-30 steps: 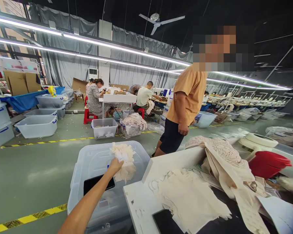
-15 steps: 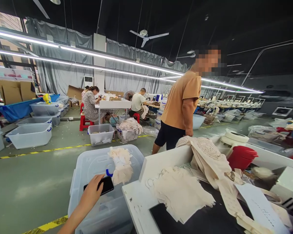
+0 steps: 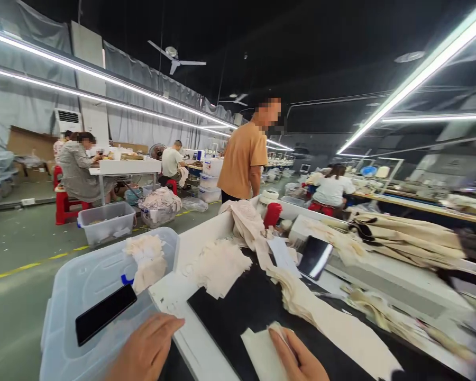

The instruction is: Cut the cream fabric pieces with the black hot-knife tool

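Note:
My right hand point(image 3: 299, 357) is closed on a small cream fabric piece point(image 3: 257, 349) over the black work surface point(image 3: 230, 323). My left hand point(image 3: 148, 344) holds nothing; its fingers reach out over the white table edge point(image 3: 184, 312). Beside it, a black phone point(image 3: 105, 313) lies on the lid of a clear plastic bin point(image 3: 83, 280). A bundle of cream fabric pieces point(image 3: 146, 264) rests on that lid too. On the table sit a stack of cream pieces point(image 3: 222, 264) and a long row of overlapping cream pieces point(image 3: 325, 317).
A dark tablet-like device point(image 3: 315, 256), a white paper point(image 3: 283, 254) and a red container point(image 3: 272, 215) are farther back. Folded cream fabric point(image 3: 408, 238) lies at right. A person in an orange shirt point(image 3: 241, 159) stands beyond the table; others sit at workstations.
My left hand has let go of the phone, which now lies on the bin lid, and moved toward the table. The view has turned right, bringing my right hand with fabric into sight.

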Demonstrator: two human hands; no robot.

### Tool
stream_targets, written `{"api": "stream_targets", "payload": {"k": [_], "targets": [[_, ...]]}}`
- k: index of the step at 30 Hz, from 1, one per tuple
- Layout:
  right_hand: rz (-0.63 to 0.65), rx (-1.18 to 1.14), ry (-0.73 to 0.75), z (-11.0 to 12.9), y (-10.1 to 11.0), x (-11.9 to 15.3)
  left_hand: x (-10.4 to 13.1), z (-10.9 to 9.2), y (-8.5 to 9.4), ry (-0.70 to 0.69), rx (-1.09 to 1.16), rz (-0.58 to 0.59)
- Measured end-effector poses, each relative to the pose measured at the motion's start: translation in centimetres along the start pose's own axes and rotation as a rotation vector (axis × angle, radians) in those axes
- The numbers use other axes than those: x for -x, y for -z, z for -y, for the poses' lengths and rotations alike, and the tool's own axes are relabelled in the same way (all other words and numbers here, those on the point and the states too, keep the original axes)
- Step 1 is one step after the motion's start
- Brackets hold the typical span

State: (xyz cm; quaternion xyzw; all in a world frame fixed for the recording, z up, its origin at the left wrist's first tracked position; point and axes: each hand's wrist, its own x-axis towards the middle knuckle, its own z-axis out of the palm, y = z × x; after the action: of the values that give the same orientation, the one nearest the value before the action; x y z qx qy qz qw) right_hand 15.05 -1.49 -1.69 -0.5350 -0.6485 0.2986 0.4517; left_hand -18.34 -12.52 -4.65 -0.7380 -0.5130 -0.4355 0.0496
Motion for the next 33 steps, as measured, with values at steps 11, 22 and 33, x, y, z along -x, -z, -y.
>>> {"api": "stream_targets", "payload": {"k": [11,22,33], "targets": [[0.174,-0.230,0.018,2.8,-0.7,2.4,-7.8,-7.5,-5.1,0.097,0.505,0.221],[0.169,-0.476,0.036,2.0,-1.4,2.6,-10.0,-8.9,-11.2,0.399,0.986,0.487],[0.553,-0.640,-0.234,0.8,-2.1,3.5,-13.4,-8.3,-9.2,0.423,0.845,0.536]]}}
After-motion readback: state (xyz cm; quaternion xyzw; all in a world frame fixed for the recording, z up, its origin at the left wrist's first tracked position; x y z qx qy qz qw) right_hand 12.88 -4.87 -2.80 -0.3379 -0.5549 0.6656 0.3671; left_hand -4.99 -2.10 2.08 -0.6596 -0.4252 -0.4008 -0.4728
